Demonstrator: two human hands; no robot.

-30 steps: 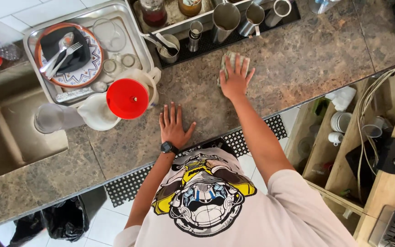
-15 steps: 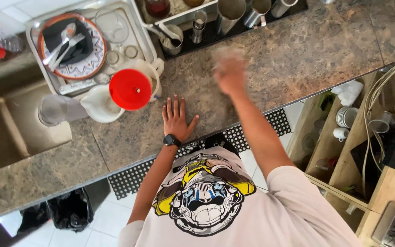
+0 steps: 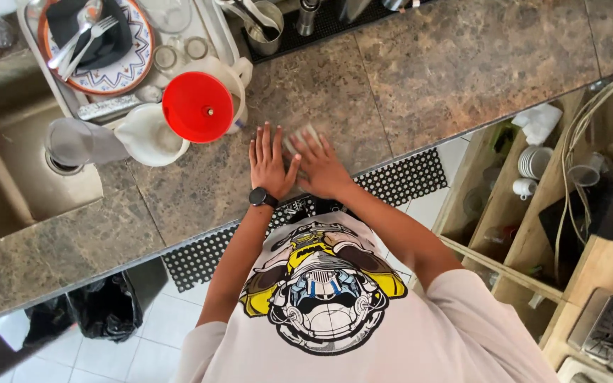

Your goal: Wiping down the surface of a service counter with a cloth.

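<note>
Left hand [image 3: 269, 164] flat on stone counter [image 3: 462, 64], fingers spread, holding nothing, likely bracing; watch on wrist

Right hand [image 3: 318, 167] just beside it, fingers apart, pressed flat on small pale cloth [image 3: 299, 138], palm-down as for wiping

Beyond: red funnel [image 3: 198, 106] on white jug near fingertips, then dish rack [image 3: 214, 28] with patterned plate [image 3: 118, 60], sink [image 3: 15, 170] at side

Versus second ago: right hand and cloth drawn back from far counter to beside left; left unmoved

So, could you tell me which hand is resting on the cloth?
The right hand, the one without the wristwatch; the cloth shows under its fingers, while the left hand lies flat on bare counter.
</note>
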